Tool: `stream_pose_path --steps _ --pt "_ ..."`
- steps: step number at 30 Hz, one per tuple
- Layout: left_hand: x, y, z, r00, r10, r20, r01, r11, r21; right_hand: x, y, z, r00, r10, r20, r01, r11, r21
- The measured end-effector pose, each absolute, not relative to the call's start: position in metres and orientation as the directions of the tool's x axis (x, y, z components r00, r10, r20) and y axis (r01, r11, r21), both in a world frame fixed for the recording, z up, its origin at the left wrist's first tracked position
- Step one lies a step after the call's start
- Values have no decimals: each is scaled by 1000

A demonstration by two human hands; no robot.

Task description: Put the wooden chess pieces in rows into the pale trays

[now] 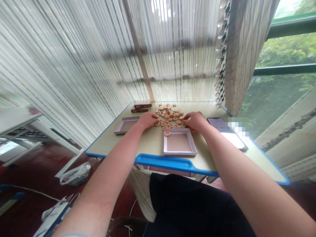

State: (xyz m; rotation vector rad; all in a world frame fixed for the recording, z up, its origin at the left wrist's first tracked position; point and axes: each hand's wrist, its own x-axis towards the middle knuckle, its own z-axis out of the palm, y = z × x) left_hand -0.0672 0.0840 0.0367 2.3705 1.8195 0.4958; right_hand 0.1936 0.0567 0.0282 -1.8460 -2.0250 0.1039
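A heap of round wooden xiangqi pieces [170, 115] lies at the far middle of the small table, several with red or dark characters facing up. My left hand [148, 120] is at the heap's left edge, fingers closed around a piece [157, 124]. At the right edge, my right hand [196, 120] has its fingers curled inward; what they hold, if anything, is hidden. Between my forearms sits a shallow open box tray [180, 152], with a red-marked piece [167, 133] in its far left corner. Another shallow tray [120, 126] is partly behind my left forearm.
Two stacked brown boxes [142, 106] stand at the back left of the blue-edged table [153, 144]. A phone [218, 123] lies to the right of my right hand. A string curtain [172, 65] hangs behind the table; plastic bags [76, 172] are on the floor at left.
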Motion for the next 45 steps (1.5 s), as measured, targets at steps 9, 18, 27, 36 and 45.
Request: stream_pose_path --steps 9,18,27,36,45 --pt "-65 85 36 281 931 232 910 -335 242 193 61 26 -40 968 250 892 148 -428" --pt "-60 89 29 249 936 247 943 -293 158 188 56 25 -194 933 303 907 289 -307" --pt "-67 91 32 159 954 255 916 -238 322 191 56 28 -57 970 235 945 128 -302" --pt "-68 91 33 100 937 334 905 -225 361 191 58 27 -43 983 177 926 105 -362" --pt "-70 99 24 150 920 363 934 -252 253 188 60 26 -120 928 352 909 245 -336"
